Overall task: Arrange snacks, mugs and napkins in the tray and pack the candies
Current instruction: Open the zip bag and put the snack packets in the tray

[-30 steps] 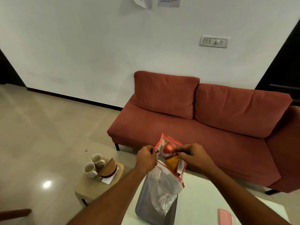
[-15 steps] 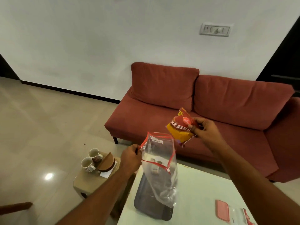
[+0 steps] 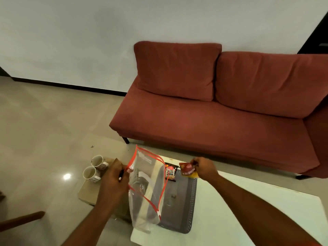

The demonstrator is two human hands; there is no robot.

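Your left hand (image 3: pixel 113 181), low and left of centre in the frame, has its fingers curled around the edge of a clear plastic zip bag with an orange-red seal strip (image 3: pixel 147 190). The bag hangs from this grip in front of the left part of the tray. Your right hand (image 3: pixel 205 168), just right of centre, pinches the top of a small red and yellow snack packet (image 3: pixel 188 172) between thumb and fingers. The packet is held over the far right corner of the dark grey rectangular plastic tray (image 3: pixel 179 210).

This tray lies on the white table (image 3: pixel 248 201) at the bottom of the frame. At its far end lies a black packet of salted peanuts (image 3: pixel 170 172), partly behind the bag. At the left, two white patterned mugs (image 3: pixel 89 173) stand on a low beige stool (image 3: pixel 87 190). A red fabric sofa (image 3: pixel 213 112) fills the upper right.
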